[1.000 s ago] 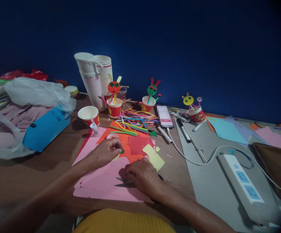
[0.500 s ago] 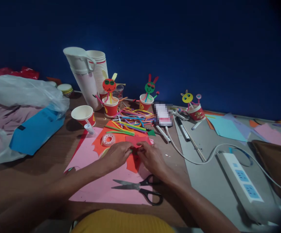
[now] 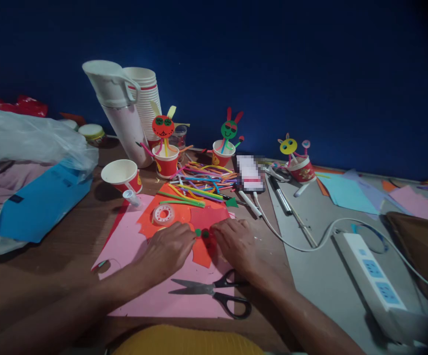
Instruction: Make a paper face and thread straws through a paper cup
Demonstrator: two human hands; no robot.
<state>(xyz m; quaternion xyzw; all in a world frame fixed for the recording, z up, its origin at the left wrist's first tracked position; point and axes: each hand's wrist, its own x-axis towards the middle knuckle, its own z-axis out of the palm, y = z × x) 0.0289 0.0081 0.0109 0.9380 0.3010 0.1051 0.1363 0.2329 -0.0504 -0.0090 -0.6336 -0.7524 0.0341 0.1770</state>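
Note:
My left hand (image 3: 171,246) is closed, its fingertips pinched at the edge of a small green paper circle (image 3: 198,232). Facing it, my right hand (image 3: 236,245) has its fingers curled together beside a darker green circle (image 3: 205,233); what its fingertips grip is hidden. Both hands are over red paper (image 3: 208,217) and orange paper (image 3: 202,257) on a pink sheet (image 3: 136,296). Black-handled scissors (image 3: 206,288) lie part open below the hands. A roll of tape (image 3: 163,215) rests on the orange paper beyond my left hand.
Behind are colored pipe cleaners (image 3: 202,180), an upright paper cup (image 3: 121,176), a white flask (image 3: 120,113) and stacked cups (image 3: 145,103). Three cups hold paper-faced figures, one green-faced (image 3: 229,130). A phone (image 3: 250,172) with its cable and a power strip (image 3: 373,271) lie rightward.
My hands have drawn apart from nearly touching, and two green circles now show between them. The whole view has shifted slightly.

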